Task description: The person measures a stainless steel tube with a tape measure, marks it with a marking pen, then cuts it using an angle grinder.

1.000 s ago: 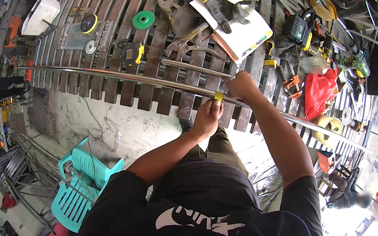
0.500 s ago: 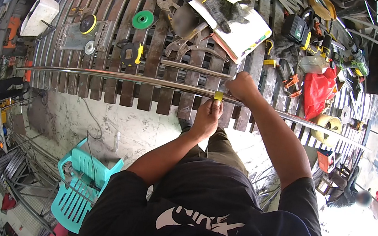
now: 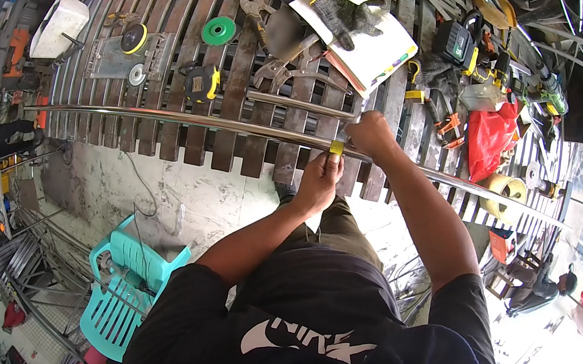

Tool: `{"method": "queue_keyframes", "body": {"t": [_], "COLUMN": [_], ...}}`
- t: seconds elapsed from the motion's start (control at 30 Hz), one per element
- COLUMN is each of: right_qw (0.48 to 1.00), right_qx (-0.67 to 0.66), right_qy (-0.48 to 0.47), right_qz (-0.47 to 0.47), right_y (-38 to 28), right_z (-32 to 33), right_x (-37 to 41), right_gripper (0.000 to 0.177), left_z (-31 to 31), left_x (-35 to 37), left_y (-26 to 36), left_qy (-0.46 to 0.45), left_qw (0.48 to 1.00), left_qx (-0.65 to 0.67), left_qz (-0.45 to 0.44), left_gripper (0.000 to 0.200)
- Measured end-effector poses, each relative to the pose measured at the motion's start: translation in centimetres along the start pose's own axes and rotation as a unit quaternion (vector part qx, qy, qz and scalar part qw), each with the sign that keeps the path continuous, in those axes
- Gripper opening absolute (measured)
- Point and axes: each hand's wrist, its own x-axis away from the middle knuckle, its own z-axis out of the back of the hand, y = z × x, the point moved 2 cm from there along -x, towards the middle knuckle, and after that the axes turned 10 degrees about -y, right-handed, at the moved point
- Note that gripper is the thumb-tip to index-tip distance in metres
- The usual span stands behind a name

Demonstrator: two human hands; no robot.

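Observation:
A long shiny metal tube (image 3: 210, 123) lies across the near edge of the slatted bench. My left hand (image 3: 319, 182) is closed below it, thumb and fingers pinching a short yellow strip (image 3: 336, 147) that lies over the tube. Whether the strip goes all the way around is hidden. My right hand (image 3: 372, 135) is closed like a fist just above the tube, beside the strip and near the end of a shorter metal tube (image 3: 302, 105). What its fingers hold, if anything, cannot be made out.
Locking pliers (image 3: 284, 73), a notebook (image 3: 393, 43) with a grey glove (image 3: 348, 19) on it, a tape measure (image 3: 202, 83) and a green disc (image 3: 219, 31) lie on the bench. A red bag (image 3: 490, 139) sits right. A turquoise chair (image 3: 113, 313) stands lower left.
Both hands stay almost where they were, with the yellow strip still pinched at the tube. A person in the far right background has shifted posture, the head now higher in view.

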Motion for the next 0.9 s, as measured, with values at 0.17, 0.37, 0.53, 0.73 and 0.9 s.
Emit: {"method": "queue_keyframes", "body": {"t": [0.17,0.37,0.53,0.73,0.9], "right_qw": [1.0,0.994,0.861,0.875,0.889], "right_qx": [-0.008,0.053,0.468,0.444,0.427], "right_qy": [0.016,0.074,0.033,0.062,0.028], "right_qz": [0.022,0.056,0.196,0.183,0.161], "right_y": [0.1,1.3,1.9,1.4,1.3], "right_z": [-0.2,-1.1,-1.8,-2.5,-2.2], "right_x": [0.3,-0.7,-1.6,-1.0,-0.8], "right_gripper": [0.043,0.031,0.018,0.019,0.022], "left_z": [0.0,0.2,0.2,0.6,0.9], "left_x": [0.0,-0.1,-0.1,-0.2,-0.3], "left_y": [0.2,-0.3,-1.0,-1.7,-2.5], "left_qy": [0.0,-0.003,0.002,-0.012,-0.022], "left_qw": [1.0,1.0,1.0,0.999,0.998], "left_qx": [-0.013,-0.001,-0.004,-0.006,0.008], "left_qz": [0.002,-0.007,-0.003,-0.043,-0.061], "left_gripper": [0.036,0.035,0.036,0.038,0.036]}}
